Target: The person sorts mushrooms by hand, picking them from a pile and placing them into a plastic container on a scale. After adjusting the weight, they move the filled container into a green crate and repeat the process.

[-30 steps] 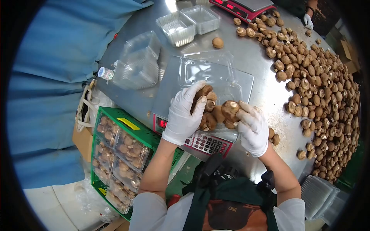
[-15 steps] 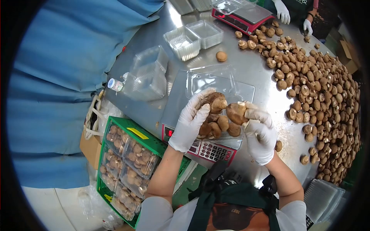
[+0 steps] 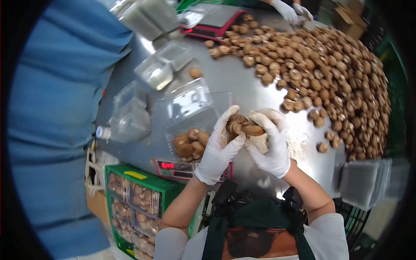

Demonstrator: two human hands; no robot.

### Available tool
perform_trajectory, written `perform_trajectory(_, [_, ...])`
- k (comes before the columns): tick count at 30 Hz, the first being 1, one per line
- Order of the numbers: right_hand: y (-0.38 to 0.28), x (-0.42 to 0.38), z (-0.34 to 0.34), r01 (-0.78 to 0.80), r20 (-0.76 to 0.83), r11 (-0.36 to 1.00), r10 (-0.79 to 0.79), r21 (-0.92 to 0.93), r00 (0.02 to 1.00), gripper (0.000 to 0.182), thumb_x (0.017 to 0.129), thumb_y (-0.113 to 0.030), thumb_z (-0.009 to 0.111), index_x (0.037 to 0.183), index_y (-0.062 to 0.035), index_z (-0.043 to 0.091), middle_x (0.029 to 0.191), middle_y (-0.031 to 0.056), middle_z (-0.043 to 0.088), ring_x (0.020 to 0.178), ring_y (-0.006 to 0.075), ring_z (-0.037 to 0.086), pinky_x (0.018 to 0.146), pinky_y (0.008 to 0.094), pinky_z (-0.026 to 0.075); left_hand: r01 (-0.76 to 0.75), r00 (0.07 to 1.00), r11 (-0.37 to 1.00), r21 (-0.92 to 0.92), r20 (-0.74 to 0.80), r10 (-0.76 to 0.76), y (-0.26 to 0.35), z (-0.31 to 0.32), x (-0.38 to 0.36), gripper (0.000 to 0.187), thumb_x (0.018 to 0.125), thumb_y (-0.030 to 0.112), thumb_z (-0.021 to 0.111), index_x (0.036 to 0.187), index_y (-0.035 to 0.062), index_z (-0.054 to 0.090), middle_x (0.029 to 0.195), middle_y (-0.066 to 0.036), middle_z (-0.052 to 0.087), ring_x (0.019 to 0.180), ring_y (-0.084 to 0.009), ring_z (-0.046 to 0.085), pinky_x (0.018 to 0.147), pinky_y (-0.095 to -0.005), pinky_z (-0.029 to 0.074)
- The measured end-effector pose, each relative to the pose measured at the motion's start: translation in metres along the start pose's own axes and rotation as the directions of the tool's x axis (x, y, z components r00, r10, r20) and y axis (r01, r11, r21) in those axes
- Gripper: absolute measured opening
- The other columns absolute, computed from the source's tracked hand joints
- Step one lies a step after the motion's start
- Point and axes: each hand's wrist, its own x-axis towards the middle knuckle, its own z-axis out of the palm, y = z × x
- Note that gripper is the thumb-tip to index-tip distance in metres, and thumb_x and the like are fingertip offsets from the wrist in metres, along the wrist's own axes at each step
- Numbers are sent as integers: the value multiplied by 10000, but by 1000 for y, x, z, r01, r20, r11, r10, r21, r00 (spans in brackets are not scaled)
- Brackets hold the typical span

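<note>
Both of my gloved hands are close together over the steel table, just right of the scale. In my left hand (image 3: 218, 151) is a brown shiitake mushroom (image 3: 235, 123), gripped between thumb and fingers. My right hand (image 3: 271, 145) curls around a second mushroom (image 3: 253, 130), which meets the first one. Left of my hands, a clear plastic tray (image 3: 171, 130) with its lid (image 3: 188, 104) folded back rests on the scale (image 3: 182, 174). Several mushrooms (image 3: 183, 149) lie in that tray. The scale's red digits are lit but blurred.
A big heap of mushrooms (image 3: 320, 73) covers the table's right side. Stacked empty trays (image 3: 156, 73) stand at the back left. A green crate (image 3: 171, 184) of packed trays sits lower left. Across the table are another scale (image 3: 212, 28) and a co-worker's gloved hands (image 3: 286, 11).
My hands have moved away from above the tray to its right and come together, each still with a mushroom. The view has shifted, and the tray's mushrooms are now uncovered.
</note>
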Motion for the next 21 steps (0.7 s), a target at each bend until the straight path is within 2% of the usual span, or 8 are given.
perform_trajectory(4, [9,-28,-33,-112,-44,991,110,-69,993,788,753,41,733,1481,-28,440,1404,245,456,1300,438,489,1104,441,432,115,982,984,139,131,-134,-51,29,2,689,1035,68,558,1613,-19,195,1558,-148,390,1451,-225,383,1202,-345,296])
perform_trajectory(6, [11,-55,-48,-266,-137,961,254,-81,958,785,757,7,750,1479,-29,445,1407,230,459,1307,415,485,1117,440,419,90,914,910,404,330,-237,-67,36,1,693,1051,45,493,1627,-33,115,1621,-125,305,1474,-216,347,1223,-344,256])
perform_trajectory(8, [9,-79,-75,-465,-209,883,444,-64,871,760,761,-39,760,1460,-25,464,1385,212,479,1298,387,495,1116,431,416,166,817,945,282,497,-292,-98,43,-1,719,1063,75,523,1639,-1,98,1620,-115,301,1445,-196,375,1193,-333,305])
perform_trajectory(10, [12,-113,-104,-579,-292,812,538,-70,791,731,755,-76,764,1430,-21,488,1342,180,508,1275,337,512,1098,408,427,391,602,833,391,576,-553,-98,58,13,760,1052,98,578,1649,50,111,1605,-98,339,1403,-180,428,1160,-322,357])
perform_trajectory(12, [9,-156,-133,-728,-322,654,747,204,581,694,751,-104,760,1394,-26,511,1310,161,528,1235,292,536,1071,393,442,138,708,830,540,533,-464,-107,71,26,628,1024,106,626,1581,56,339,1492,-87,496,1291,-173,546,1097,-321,435])
perform_trajectory(14, [-12,-190,-175,-828,-322,523,834,204,448,673,741,-104,764,1366,-38,525,1296,144,535,1213,262,550,1049,385,456,-51,812,695,717,435,-389,-117,72,37,536,1011,98,638,1512,35,459,1421,-84,568,1235,-178,593,1076,-326,460])
perform_trajectory(18, [-57,-279,-244,-868,-322,304,838,-393,440,685,713,-111,788,1337,-29,518,1278,199,527,1178,374,578,1026,388,485,-77,985,787,612,167,-33,-149,52,53,430,968,102,672,1379,18,578,1208,-137,671,1080,-216,664,977,-348,521])
perform_trajectory(21, [-83,-345,-262,-795,-316,-116,943,-596,99,942,665,-202,873,1481,-43,431,1494,345,372,1253,469,550,1056,460,483,-123,987,663,739,24,156,-153,39,54,405,953,47,655,1349,7,580,1260,-153,633,1144,-241,640,1016,-363,504])
